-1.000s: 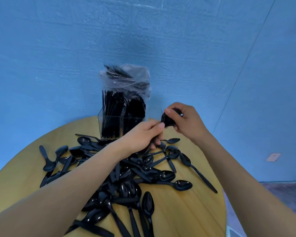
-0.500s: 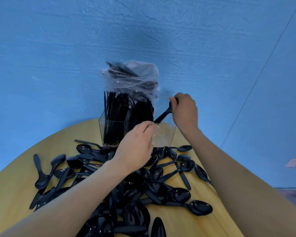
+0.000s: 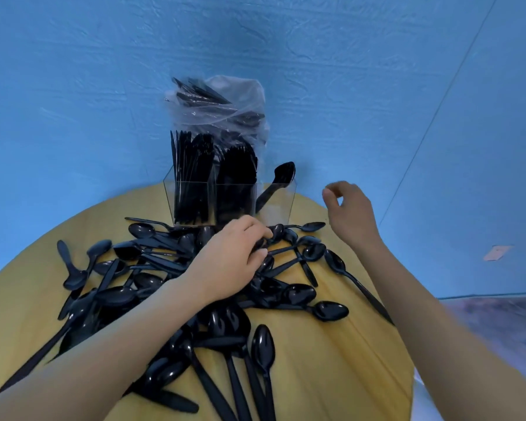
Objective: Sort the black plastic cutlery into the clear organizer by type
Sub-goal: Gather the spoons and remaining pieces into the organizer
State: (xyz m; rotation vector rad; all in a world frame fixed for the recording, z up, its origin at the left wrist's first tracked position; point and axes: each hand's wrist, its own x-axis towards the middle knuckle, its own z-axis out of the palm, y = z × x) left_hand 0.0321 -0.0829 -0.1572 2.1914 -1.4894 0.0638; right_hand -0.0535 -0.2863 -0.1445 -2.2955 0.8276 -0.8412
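A clear organizer point(image 3: 289, 205) stands at the back of the round table. Its left and middle compartments are packed with upright black cutlery. One black spoon point(image 3: 281, 176) leans bowl-up in the right compartment. A heap of black spoons point(image 3: 298, 294) covers the table in front. My left hand point(image 3: 231, 265) lies on the heap just before the organizer, its fingertips curled round the bowl end of a spoon point(image 3: 276, 231). My right hand point(image 3: 351, 212) hovers to the right of the organizer, fingers loosely curled, holding nothing.
A clear plastic bag point(image 3: 240, 98) with more black cutlery rises behind the organizer against the blue wall. The yellow wooden table point(image 3: 340, 375) shows bare wood at the front right. Its right edge drops to the floor. More spoons point(image 3: 76, 275) lie scattered at the left.
My right hand put the spoon into the right compartment, let go and drew back to the right. My left hand went down into the heap and took hold of another spoon.
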